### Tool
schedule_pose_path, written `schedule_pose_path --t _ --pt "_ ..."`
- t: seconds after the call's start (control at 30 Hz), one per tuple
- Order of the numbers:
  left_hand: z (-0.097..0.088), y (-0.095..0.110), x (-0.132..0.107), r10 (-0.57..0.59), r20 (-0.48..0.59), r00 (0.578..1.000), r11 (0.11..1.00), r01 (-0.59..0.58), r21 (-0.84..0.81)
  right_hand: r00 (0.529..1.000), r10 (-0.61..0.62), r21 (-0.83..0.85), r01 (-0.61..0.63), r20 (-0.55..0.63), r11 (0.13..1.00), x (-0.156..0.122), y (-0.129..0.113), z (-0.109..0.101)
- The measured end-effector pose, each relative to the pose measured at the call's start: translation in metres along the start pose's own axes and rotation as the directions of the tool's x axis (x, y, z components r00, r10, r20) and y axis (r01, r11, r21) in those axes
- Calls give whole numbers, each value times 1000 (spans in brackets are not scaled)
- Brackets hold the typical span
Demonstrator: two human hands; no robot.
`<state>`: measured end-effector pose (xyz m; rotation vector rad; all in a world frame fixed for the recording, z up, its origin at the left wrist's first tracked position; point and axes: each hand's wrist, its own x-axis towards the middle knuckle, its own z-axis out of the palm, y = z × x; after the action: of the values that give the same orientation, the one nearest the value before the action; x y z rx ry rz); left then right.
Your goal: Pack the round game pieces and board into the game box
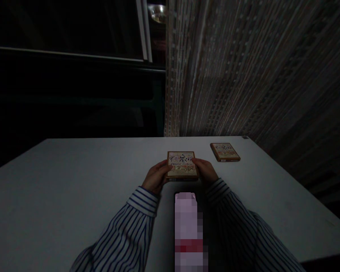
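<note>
A flat square box (pixel 181 164) with a printed, brown-edged lid lies on the white table (pixel 73 181) in front of me. My left hand (pixel 156 176) grips its left edge with curled fingers. My right hand (pixel 205 170) grips its right edge the same way. Both sleeves are white with dark stripes. A second, similar flat box (pixel 224 152) lies apart, further back and to the right, near the table's far corner.
A phone (pixel 187 230) with a lit, blurred screen lies between my forearms near the front edge. A bead or string curtain (pixel 243 68) hangs behind the table on the right. The room to the back left is dark.
</note>
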<state>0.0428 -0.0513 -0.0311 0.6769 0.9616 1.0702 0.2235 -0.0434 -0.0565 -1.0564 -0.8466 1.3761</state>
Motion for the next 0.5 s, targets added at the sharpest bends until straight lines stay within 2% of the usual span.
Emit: schedule_pose_path --t 0.1,0.23,0.37,0.5 --pt "0 1 0 0 40 999 1000 1 -9 999 35 98 -35 3 995 -2 -2 3" --pt "-1 2 1 -20 81 996 1000 20 0 998 51 141 -57 43 988 -3 -3 6" --pt "-2 0 7 -57 7 998 998 57 5 996 63 160 -73 69 984 -4 -2 8" --pt "-6 -4 19 -40 -50 998 998 43 41 994 74 143 -84 75 986 -6 -2 10"
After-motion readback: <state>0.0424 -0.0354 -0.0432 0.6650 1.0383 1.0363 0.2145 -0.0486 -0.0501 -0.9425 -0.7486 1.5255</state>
